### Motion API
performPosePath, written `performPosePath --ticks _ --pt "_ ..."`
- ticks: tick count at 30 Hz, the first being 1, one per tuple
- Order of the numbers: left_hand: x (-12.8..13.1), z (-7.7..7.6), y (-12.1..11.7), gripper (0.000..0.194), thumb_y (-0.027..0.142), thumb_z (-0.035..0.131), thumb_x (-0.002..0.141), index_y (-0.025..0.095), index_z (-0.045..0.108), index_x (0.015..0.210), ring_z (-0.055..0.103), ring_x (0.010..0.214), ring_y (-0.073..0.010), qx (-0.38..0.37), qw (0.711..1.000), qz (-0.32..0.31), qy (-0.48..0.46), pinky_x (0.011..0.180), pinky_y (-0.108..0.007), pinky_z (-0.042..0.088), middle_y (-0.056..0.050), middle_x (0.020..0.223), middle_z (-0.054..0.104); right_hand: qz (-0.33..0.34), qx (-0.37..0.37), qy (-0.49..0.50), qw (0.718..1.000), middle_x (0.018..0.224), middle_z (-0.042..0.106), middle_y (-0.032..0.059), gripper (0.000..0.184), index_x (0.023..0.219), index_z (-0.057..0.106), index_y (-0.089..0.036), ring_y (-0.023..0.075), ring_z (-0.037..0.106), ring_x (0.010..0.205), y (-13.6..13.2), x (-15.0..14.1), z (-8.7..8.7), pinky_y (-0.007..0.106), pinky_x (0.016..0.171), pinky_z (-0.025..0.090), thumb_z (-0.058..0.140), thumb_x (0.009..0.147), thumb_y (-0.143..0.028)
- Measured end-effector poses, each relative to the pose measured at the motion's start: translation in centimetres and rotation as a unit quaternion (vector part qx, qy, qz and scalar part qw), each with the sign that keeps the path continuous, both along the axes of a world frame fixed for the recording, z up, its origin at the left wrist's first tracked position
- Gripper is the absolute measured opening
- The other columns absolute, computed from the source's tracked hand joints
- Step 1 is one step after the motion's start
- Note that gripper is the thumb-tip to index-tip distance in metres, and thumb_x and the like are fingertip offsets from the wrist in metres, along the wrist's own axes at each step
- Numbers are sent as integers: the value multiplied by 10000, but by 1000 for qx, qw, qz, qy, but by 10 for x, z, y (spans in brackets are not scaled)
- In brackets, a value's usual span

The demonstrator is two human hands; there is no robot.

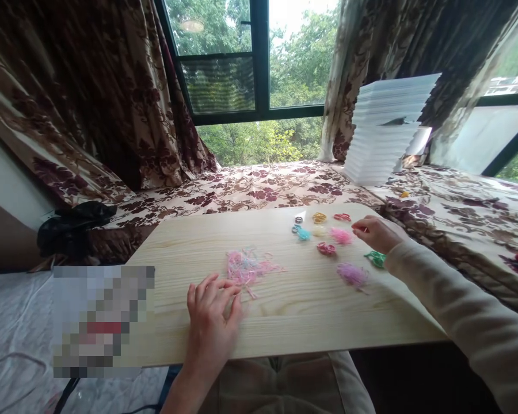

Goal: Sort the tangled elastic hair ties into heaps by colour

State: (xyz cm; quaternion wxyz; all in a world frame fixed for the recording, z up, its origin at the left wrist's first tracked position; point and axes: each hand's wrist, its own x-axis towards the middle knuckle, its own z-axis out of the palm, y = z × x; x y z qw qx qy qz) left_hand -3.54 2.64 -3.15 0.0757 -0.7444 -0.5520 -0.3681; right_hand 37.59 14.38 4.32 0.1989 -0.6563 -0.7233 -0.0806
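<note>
My left hand (213, 313) rests at the near edge of a loose heap of mixed pink, white and pale blue thin bands (244, 267), its fingers stretched out and a little apart. Over on the right, my right hand (377, 233) has thumb and fingertips pinched together, just right of a bright pink pile (341, 236); whatever is in the pinch is too small to tell. Around it lie a purple pile (353, 275), a green bundle (375, 259) partly behind my wrist, a dark pink bundle (326, 248), a red bundle (342, 217) and a light blue pile (303, 233).
The piles lie on a pale wooden board table (172, 247). Also there are a yellow bundle (319, 217) and dark rings (299, 219). Behind stands a tall stack of white sheets (382, 132) on a flowered cover (259, 187). A black bag (75, 227) lies at left.
</note>
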Motion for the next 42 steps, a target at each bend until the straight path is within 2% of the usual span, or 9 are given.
performPosePath --ticks 4,7,9,13,16,19,25,32,42 --pt "4 6 -4 143 214 576 824 275 706 833 550 1119 -291 -22 1000 9 -6 1061 -551 277 -35 951 704 2 -16 7 1000 809 697 89 255 838 742 -180 179 607 654 -31 -15 18 300 598 432 531 808 -320" --pt "10 18 -10 162 169 565 827 265 696 819 556 1084 -274 -59 998 14 -20 1071 -575 249 -31 945 698 56 -1 33 998 841 705 99 280 843 734 -190 185 620 667 -65 -40 23 318 633 445 509 844 -357" --pt "14 26 -14 165 141 568 824 252 688 809 555 1072 -256 -79 996 17 -36 1081 -564 256 -25 926 689 114 40 65 991 866 712 103 301 838 724 -203 202 646 713 -86 -63 18 325 661 464 499 865 -401" --pt "18 32 -17 152 149 581 841 246 683 783 570 965 -213 -101 992 22 -67 1091 -553 262 -2 861 667 210 23 129 969 802 713 77 315 820 711 -223 188 655 662 -114 -116 -7 305 609 491 482 903 -423" --pt "15 32 -20 151 151 587 840 249 680 774 569 931 -200 -113 991 16 -74 1096 -551 261 7 851 662 259 -12 182 948 795 703 72 307 835 702 -212 177 659 674 -119 -152 -23 285 599 504 463 922 -384" --pt "11 34 -24 131 160 600 832 254 672 775 567 933 -199 -121 990 8 -72 1109 -560 235 13 850 659 280 -32 213 935 785 693 67 295 838 692 -202 165 654 668 -116 -174 -32 271 589 504 448 926 -343" --pt "9 43 -32 65 183 663 784 221 619 755 546 982 -203 -156 987 -16 -47 1124 -569 207 10 867 620 280 -18 221 934 794 691 50 253 859 686 -197 155 659 683 -113 -183 -37 261 600 504 460 918 -294" --pt "12 49 -33 127 109 605 808 219 624 747 548 969 -192 -173 985 -19 1 1117 -575 218 10 863 633 283 7 198 938 783 685 45 236 837 686 -199 160 658 689 -115 -183 -40 270 607 499 471 910 -265" --pt "14 61 -30 133 114 593 823 213 620 739 554 975 -202 -191 978 -15 82 1123 -597 217 5 869 651 278 23 171 945 778 674 50 222 836 676 -195 170 647 701 -116 -185 -43 278 611 486 474 912 -246"
